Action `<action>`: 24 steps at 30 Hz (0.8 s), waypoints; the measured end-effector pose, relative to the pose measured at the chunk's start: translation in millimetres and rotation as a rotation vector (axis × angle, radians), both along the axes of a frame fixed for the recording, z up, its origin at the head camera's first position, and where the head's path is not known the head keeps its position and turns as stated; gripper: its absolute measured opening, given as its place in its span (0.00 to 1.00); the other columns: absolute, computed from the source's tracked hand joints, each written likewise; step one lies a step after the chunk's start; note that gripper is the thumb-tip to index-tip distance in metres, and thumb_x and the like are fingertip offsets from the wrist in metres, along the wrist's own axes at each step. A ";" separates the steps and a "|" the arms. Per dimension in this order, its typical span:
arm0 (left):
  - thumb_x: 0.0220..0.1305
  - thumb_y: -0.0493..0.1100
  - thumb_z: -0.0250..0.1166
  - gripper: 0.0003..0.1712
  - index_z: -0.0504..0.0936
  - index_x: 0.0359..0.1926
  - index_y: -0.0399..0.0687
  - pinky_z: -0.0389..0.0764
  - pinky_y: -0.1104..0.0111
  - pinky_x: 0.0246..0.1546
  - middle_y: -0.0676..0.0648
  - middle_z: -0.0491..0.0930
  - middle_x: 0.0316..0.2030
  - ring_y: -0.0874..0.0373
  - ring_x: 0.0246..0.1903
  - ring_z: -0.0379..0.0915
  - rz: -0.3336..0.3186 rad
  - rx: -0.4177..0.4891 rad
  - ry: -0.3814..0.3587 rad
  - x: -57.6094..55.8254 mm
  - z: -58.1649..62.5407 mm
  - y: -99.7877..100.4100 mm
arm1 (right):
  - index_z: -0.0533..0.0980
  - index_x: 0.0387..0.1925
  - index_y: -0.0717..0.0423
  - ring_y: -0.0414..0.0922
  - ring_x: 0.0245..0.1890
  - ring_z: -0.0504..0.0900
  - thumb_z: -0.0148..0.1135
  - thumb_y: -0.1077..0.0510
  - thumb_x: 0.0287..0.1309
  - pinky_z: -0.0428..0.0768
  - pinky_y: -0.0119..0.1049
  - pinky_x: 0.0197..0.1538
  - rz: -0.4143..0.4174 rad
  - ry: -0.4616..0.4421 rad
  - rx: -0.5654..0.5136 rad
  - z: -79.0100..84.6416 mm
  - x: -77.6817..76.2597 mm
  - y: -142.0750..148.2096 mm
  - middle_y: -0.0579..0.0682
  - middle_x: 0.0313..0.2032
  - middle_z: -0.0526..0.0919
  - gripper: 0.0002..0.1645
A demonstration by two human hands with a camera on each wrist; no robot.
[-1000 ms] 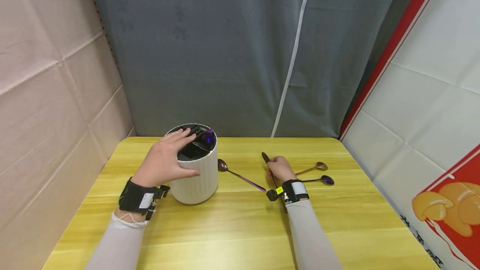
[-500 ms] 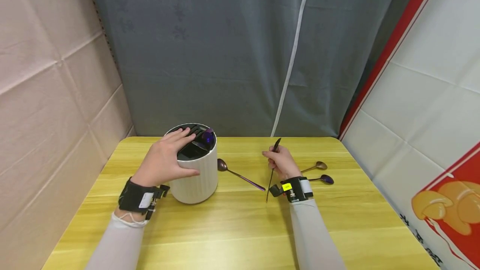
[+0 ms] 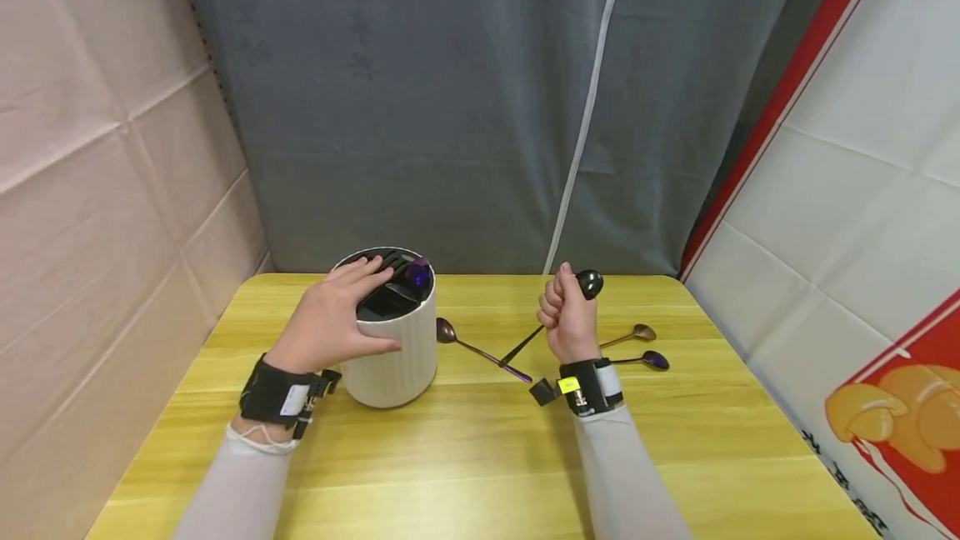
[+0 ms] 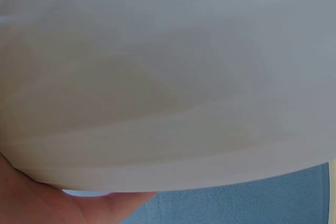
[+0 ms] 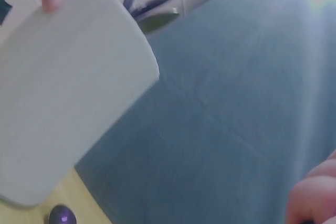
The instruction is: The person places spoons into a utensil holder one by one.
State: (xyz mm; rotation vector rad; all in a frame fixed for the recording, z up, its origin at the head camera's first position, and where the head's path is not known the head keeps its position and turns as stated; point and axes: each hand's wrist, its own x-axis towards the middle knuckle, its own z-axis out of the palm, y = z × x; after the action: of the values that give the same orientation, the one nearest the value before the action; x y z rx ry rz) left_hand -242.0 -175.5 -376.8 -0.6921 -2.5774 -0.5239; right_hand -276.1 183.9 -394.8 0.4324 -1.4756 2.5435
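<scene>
My left hand (image 3: 330,315) rests on a white ribbed cutlery holder (image 3: 393,365), its straight fingers lying across the top and its thumb along the side. Utensils stand in the black slotted insert (image 3: 377,305) of the holder, among them one with a purple-blue spoon bowl (image 3: 417,275). In a fist, my right hand (image 3: 572,319) grips a dark spoon (image 3: 590,283), bowl up, with its thin handle slanting down to the left. The handle's end overlaps a purple-handled spoon (image 3: 480,350) lying beside the holder. The holder's pale wall (image 4: 173,93) fills most of the left wrist view.
Two more spoons lie on the wooden table (image 3: 450,473) right of my right hand, a bronze one (image 3: 642,332) and a dark purple one (image 3: 654,360). A grey curtain (image 3: 420,107) hangs behind the table, with pale cloth walls on both sides.
My right hand has lifted the spoon off the table and turned it, so its bowl now points up and right and its handle down and left. My left hand has stayed put.
</scene>
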 end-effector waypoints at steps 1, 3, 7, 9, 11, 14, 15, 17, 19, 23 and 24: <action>0.40 0.69 0.85 0.63 0.75 0.75 0.47 0.69 0.36 0.75 0.40 0.69 0.78 0.37 0.78 0.64 0.000 -0.001 0.003 -0.1 0.1 0.0 | 0.56 0.18 0.49 0.34 0.11 0.52 0.48 0.45 0.84 0.42 0.33 0.20 0.015 0.033 -0.018 2.4 2.7 -1.9 0.40 0.15 0.54 0.33; 0.40 0.69 0.85 0.63 0.75 0.75 0.47 0.69 0.37 0.74 0.40 0.69 0.78 0.37 0.78 0.64 0.000 -0.005 0.011 -0.3 0.3 0.2 | 0.54 0.19 0.50 0.36 0.12 0.49 0.46 0.45 0.85 0.41 0.34 0.19 0.041 0.110 -0.049 7.5 8.2 -6.0 0.42 0.16 0.51 0.33; 0.40 0.69 0.85 0.63 0.76 0.75 0.46 0.70 0.38 0.74 0.40 0.70 0.77 0.37 0.77 0.65 -0.006 -0.005 0.026 -0.8 0.6 0.9 | 0.53 0.20 0.51 0.39 0.14 0.46 0.43 0.47 0.86 0.40 0.34 0.18 0.081 0.239 -0.111 17.6 18.9 -14.5 0.44 0.17 0.49 0.32; 0.40 0.69 0.85 0.63 0.75 0.75 0.46 0.70 0.38 0.74 0.40 0.70 0.77 0.37 0.77 0.65 -0.007 -0.004 0.024 -0.4 0.2 1.2 | 0.53 0.20 0.51 0.39 0.14 0.46 0.43 0.47 0.86 0.40 0.33 0.19 0.093 0.271 -0.154 21.9 24.0 -18.9 0.44 0.17 0.48 0.32; 0.40 0.69 0.85 0.63 0.75 0.75 0.47 0.70 0.37 0.74 0.40 0.69 0.78 0.37 0.78 0.65 -0.006 -0.002 0.018 0.0 -0.3 1.4 | 0.52 0.20 0.52 0.39 0.14 0.46 0.43 0.47 0.86 0.40 0.32 0.19 0.100 0.289 -0.200 25.7 29.5 -24.1 0.44 0.18 0.48 0.33; 0.40 0.69 0.85 0.63 0.75 0.75 0.47 0.70 0.37 0.74 0.40 0.69 0.78 0.37 0.78 0.64 -0.004 -0.004 0.010 0.8 -0.7 1.4 | 0.52 0.19 0.51 0.39 0.14 0.47 0.43 0.46 0.85 0.40 0.31 0.19 0.103 0.302 -0.285 32.4 37.4 -33.8 0.43 0.17 0.49 0.33; 0.40 0.69 0.85 0.63 0.75 0.75 0.47 0.70 0.37 0.74 0.40 0.69 0.78 0.37 0.78 0.64 -0.004 -0.005 0.009 0.8 -0.7 1.4 | 0.52 0.19 0.51 0.38 0.14 0.47 0.43 0.46 0.85 0.40 0.31 0.20 0.102 0.306 -0.313 34.9 39.4 -37.5 0.43 0.17 0.49 0.33; 0.40 0.69 0.85 0.63 0.75 0.75 0.47 0.70 0.37 0.74 0.40 0.69 0.78 0.37 0.78 0.64 -0.003 -0.005 0.010 0.8 -0.5 1.6 | 0.52 0.19 0.51 0.38 0.14 0.47 0.43 0.45 0.85 0.41 0.31 0.20 0.092 0.315 -0.359 40.0 41.7 -45.1 0.43 0.18 0.50 0.33; 0.40 0.69 0.85 0.63 0.75 0.75 0.47 0.70 0.37 0.74 0.40 0.69 0.78 0.37 0.78 0.64 -0.002 -0.005 0.014 0.5 -0.3 2.1 | 0.52 0.20 0.50 0.38 0.15 0.47 0.43 0.45 0.85 0.41 0.30 0.21 0.091 0.318 -0.410 45.6 42.7 -52.9 0.43 0.18 0.50 0.33; 0.40 0.70 0.85 0.64 0.75 0.75 0.47 0.70 0.38 0.74 0.40 0.69 0.78 0.38 0.78 0.64 -0.001 -0.005 0.017 0.0 -0.5 3.9 | 0.51 0.20 0.50 0.38 0.16 0.46 0.46 0.43 0.84 0.41 0.29 0.21 0.126 0.334 -0.496 55.3 44.3 -70.2 0.42 0.19 0.49 0.33; 0.39 0.70 0.85 0.64 0.75 0.75 0.47 0.70 0.38 0.74 0.40 0.69 0.78 0.38 0.78 0.64 -0.001 -0.006 0.016 0.0 -0.6 4.3 | 0.52 0.20 0.50 0.38 0.16 0.47 0.47 0.43 0.84 0.41 0.29 0.21 0.142 0.335 -0.509 57.1 45.5 -75.3 0.42 0.19 0.49 0.34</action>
State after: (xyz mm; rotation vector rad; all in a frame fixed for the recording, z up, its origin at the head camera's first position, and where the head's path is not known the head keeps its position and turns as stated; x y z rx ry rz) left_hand -242.0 -171.2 -377.5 -0.6966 -2.5649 -0.5097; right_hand -230.5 108.6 -337.8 0.8441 -0.6738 2.6520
